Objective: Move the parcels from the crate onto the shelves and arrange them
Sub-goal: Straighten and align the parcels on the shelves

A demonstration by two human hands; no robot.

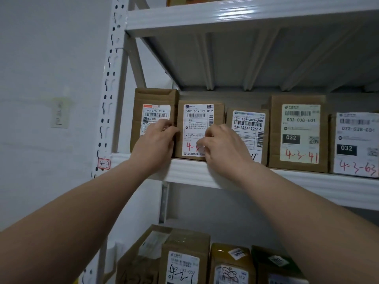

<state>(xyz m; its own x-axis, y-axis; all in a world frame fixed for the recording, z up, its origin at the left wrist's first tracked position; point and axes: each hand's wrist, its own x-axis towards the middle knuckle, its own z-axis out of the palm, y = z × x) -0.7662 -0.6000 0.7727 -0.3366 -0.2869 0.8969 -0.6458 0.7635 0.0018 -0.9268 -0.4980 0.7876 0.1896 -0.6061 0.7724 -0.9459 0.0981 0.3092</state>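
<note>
The left hand (156, 140) curls its fingers round the left edge of the brown parcel (196, 117) marked 502 602-12 812, reaching into the gap beside the end parcel (151, 99). The right hand (224, 146) lies over that same parcel's right edge with bent fingers on its label, though I cannot tell whether it truly grasps. The parcel stands upright on the white shelf (287, 179), second in a row of boxes, with the third parcel (249, 119) just to its right and the 4-3 tag (104, 164) on the upright.
</note>
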